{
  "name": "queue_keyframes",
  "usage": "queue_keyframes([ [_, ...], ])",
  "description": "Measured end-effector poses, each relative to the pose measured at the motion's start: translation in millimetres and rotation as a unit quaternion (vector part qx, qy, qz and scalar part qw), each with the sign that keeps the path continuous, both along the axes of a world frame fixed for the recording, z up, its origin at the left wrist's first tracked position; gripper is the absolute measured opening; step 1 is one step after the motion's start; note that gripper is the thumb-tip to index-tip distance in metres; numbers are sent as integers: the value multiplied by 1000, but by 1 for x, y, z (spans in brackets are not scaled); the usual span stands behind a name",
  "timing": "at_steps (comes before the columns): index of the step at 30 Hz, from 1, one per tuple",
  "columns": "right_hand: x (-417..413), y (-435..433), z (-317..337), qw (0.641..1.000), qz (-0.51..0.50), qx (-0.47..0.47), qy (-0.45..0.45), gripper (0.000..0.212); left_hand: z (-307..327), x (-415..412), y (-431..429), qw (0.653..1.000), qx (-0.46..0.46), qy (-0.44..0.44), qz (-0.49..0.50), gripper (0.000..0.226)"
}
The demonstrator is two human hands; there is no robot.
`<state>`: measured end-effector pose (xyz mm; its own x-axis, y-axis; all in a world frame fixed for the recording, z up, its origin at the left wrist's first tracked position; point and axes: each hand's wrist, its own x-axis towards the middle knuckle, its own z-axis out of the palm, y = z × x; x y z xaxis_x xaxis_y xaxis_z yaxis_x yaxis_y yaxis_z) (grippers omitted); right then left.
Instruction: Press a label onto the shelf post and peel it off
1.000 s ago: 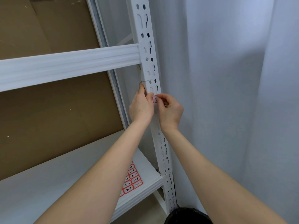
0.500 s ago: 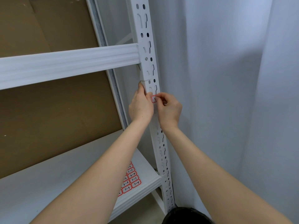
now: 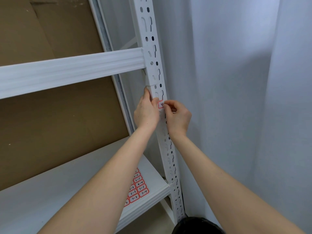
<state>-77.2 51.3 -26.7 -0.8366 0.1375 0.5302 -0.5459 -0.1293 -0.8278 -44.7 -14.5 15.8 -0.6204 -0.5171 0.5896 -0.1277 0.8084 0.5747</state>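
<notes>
Head view looks down two bare forearms reaching to a white slotted upright post point(image 3: 156, 53) of a metal shelving rack. On the front face of that post, just below the joint where one post section meets the next, sits a small white label point(image 3: 160, 104) with a red border and dark handwriting; its right part is hidden behind a fingertip. The right hand point(image 3: 177, 118) is at the post's right edge, its fingers curled in, with thumb and forefinger tips pinched at the label's right edge. The left hand point(image 3: 146, 112) rests against the post's left side, its forefinger stretched upward along the corner of the post and another fingertip touching the label's left edge; whether these fingers grip anything I cannot tell, as they look mostly straight. A white horizontal beam point(image 3: 70, 71) meets the post above the hands. Below them, on the white lower shelf point(image 3: 50, 196), lies a sheet of red-bordered labels point(image 3: 137, 189) with handwritten numbers, partly covered by the left forearm. Brown cardboard point(image 3: 55, 119) backs the rack, and a pale curtain point(image 3: 236, 98) hangs to the right of the post.
</notes>
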Motion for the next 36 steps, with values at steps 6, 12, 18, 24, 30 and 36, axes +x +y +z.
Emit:
queue_keyframes([
  [6,0,-1,1,1000,3,-9,-11,14,-1,-1,0,1000,8,0,-3,38],
  [12,-4,-1,9,999,-5,39,-1,9,-1,-2,-2,1000,5,3,-3,41],
  [18,-7,4,14,980,-42,194,26,16,-1,-1,-1,1000,5,6,-4,42],
  [24,-2,5,9,972,-20,230,35,14,-1,0,0,1000,4,3,-5,41],
  [30,3,7,-11,990,11,136,31,11,-1,1,0,1000,-8,-2,-3,41],
  [36,-4,9,-2,999,-34,29,1,11,-1,3,1,1000,7,4,-6,40],
])
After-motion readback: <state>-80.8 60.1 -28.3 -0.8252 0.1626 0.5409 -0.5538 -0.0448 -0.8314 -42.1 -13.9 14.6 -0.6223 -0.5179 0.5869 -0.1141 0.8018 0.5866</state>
